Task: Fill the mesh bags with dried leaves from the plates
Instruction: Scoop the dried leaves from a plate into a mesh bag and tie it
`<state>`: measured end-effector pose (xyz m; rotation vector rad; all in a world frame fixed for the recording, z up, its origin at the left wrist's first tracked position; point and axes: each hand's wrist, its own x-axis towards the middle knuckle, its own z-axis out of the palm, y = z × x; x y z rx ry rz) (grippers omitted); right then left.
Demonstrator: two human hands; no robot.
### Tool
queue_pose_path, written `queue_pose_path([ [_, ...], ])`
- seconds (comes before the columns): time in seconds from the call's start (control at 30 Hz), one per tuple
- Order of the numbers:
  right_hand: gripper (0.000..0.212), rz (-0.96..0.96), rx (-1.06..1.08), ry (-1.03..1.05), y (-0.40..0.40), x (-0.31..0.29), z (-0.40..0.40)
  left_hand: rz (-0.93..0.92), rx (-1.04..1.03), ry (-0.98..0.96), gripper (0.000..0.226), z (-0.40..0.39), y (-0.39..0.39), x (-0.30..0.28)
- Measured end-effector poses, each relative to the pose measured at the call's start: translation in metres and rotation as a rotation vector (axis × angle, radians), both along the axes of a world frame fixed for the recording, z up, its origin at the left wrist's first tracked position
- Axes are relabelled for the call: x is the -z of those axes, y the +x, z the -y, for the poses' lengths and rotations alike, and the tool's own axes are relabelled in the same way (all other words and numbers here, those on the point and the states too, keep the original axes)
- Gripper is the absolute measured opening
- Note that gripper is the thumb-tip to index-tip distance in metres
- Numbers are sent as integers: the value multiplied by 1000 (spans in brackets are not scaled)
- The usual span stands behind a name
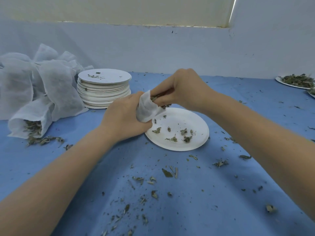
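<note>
Loose crumbs (154,181) litter the cloth (51,167). Left hand (124,116) grips the bag (146,108) over the plate (177,130); right hand (180,89), fingers curled, pinches leaves (154,97) into its mouth. Recommend holding the mouth wider, keeping it above the plate.

blue tablecloth (51,160), pale wall (170,48)

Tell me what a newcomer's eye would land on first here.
At centre, the left hand grips a small mesh bag while the right hand pushes dried leaves into its mouth, above a nearly emptied plate. Far left, a filled bag spills leaves beside a stack of plates.
</note>
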<state>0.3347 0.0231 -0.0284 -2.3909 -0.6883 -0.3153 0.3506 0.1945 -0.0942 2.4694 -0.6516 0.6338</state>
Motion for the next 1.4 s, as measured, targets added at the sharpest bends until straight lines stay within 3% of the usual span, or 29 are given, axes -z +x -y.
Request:
queue_pose_path([
  [0.17,22,-54,-15,-38,5,1,-9,-60,59,-282,30,2,-2,-2],
  [0.3,26,-182,-108,-314,2,-6,-6,-89,59,-289,28,-1,0,-2],
  [0.4,32,-228,-147,-348,-1,-16,-1,-128,78,-308,38,-3,0,-4],
  [0.5,35,-123,-51,-231,-1,-17,-3,-156,89,-268,45,-2,-2,-9],
  [0.67,28,-44,85,9,-4,-2,-18,-133,34,-233,30,9,-8,-15],
  [0.93,25,-340,-103,-243,-4,-11,-5,-107,86,-141,24,12,-11,-18],
  [1.03,15,-351,-184,-183,-8,-15,6,-86,83,-99,31,10,-13,-21],
  [1.1,29,-353,-228,-107,-11,-17,10,-85,86,-104,33,10,-14,-21],
  [1.27,39,-111,-9,-37,-10,-3,-5,-93,81,-148,40,15,-15,-18],
  [1.4,29,-187,13,57,-12,13,-13,-102,76,-202,37,17,-15,-14],
])
